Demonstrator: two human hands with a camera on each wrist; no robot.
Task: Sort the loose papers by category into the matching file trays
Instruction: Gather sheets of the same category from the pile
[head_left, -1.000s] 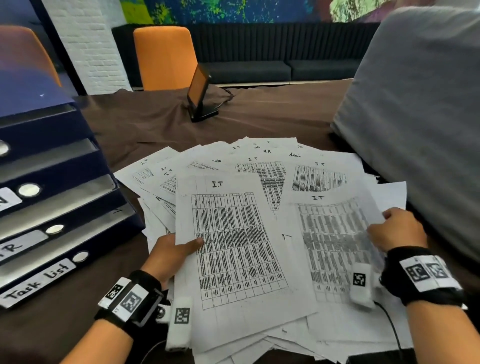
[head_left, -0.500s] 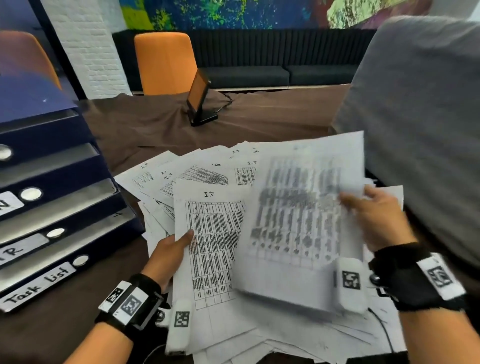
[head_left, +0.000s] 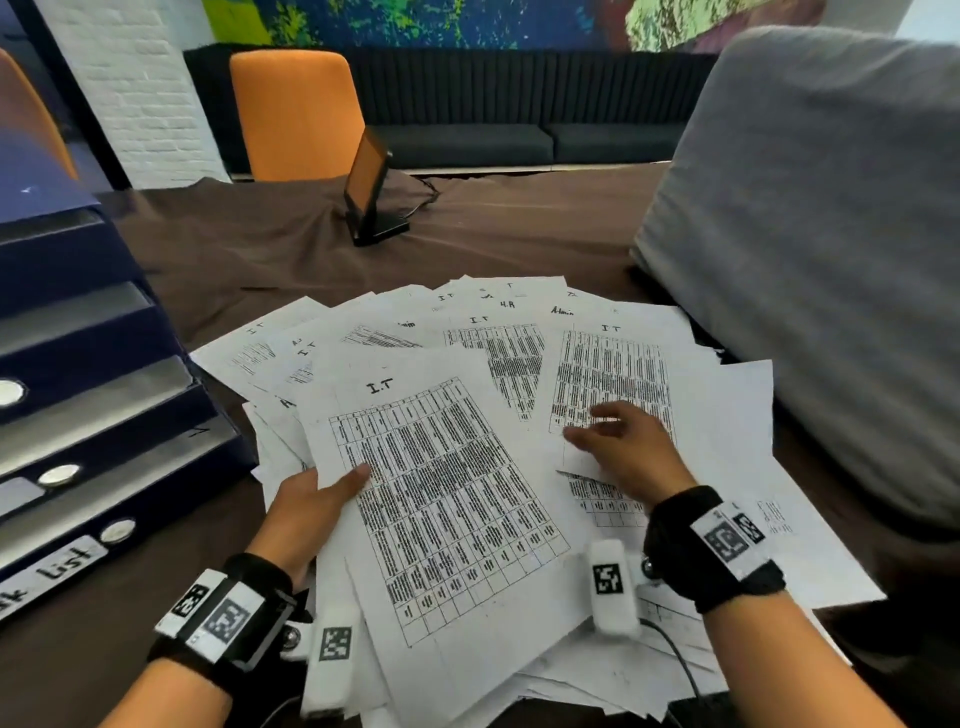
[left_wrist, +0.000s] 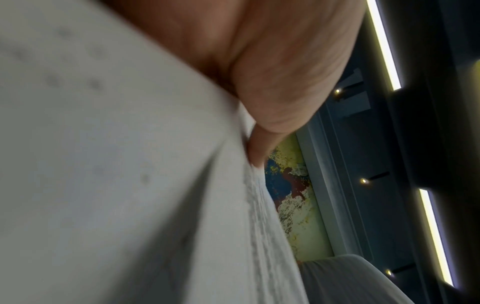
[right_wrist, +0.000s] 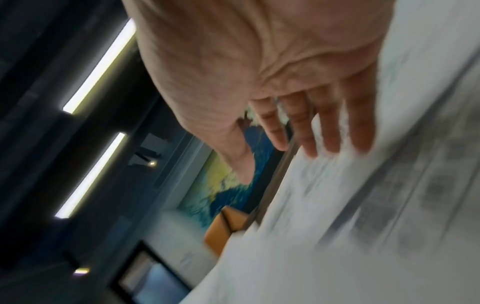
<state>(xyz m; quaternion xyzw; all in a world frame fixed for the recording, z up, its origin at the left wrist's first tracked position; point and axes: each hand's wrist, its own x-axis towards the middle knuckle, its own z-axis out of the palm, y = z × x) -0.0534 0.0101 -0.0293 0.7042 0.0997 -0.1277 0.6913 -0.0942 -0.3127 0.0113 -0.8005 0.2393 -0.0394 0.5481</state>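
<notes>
Pinching the left edge of a sheet headed "I.T", the left hand has its thumb on top and its fingers hidden beneath; the left wrist view shows that thumb pressed against the paper's edge. The right hand hovers palm down over the papers, fingers spread and relaxed, grasping nothing, though whether the fingertips touch the page below cannot be told. These papers lie fanned and overlapping across the brown-clothed surface, most headed "I.T", a few "Admin" or "H.R", all printed with dense tables. Left of the heap stands a stack of dark blue trays with open fronts; only the label "list" on the lowest tier can be read, the others being cut off by the frame. A grey cushion crowds the right side, its lower edge lying just beside the outermost pages. Beyond the heap, well apart from it, a small screen stands on its base with a cable trailing away. An orange chair sits behind the surface, before a dark sofa.
</notes>
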